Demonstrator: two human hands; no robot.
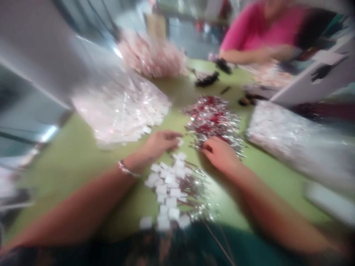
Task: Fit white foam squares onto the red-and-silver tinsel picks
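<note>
My left hand [162, 144], with a bracelet on its wrist, is closed in a pinch, and a small white tag [180, 142] shows at its fingertips. My right hand [222, 153] is closed at the near edge of a pile of shiny silver and red pieces [212, 116]. What its fingers hold is hidden and blurred. Between my forearms lies a heap of white square tags [169, 190], overlapping one another. Thin cords and silvery ends [198, 188] stretch from these tags to the right.
Left of my hands, a clear plastic bag [119, 111] holds many white pieces. Another filled bag [291, 136] lies at the right beside a white panel [310, 70]. Pink bundles [152, 55] and dark-tipped bundles [206, 78] are farther back. Across the green table [91, 166], a person in pink [260, 29] works.
</note>
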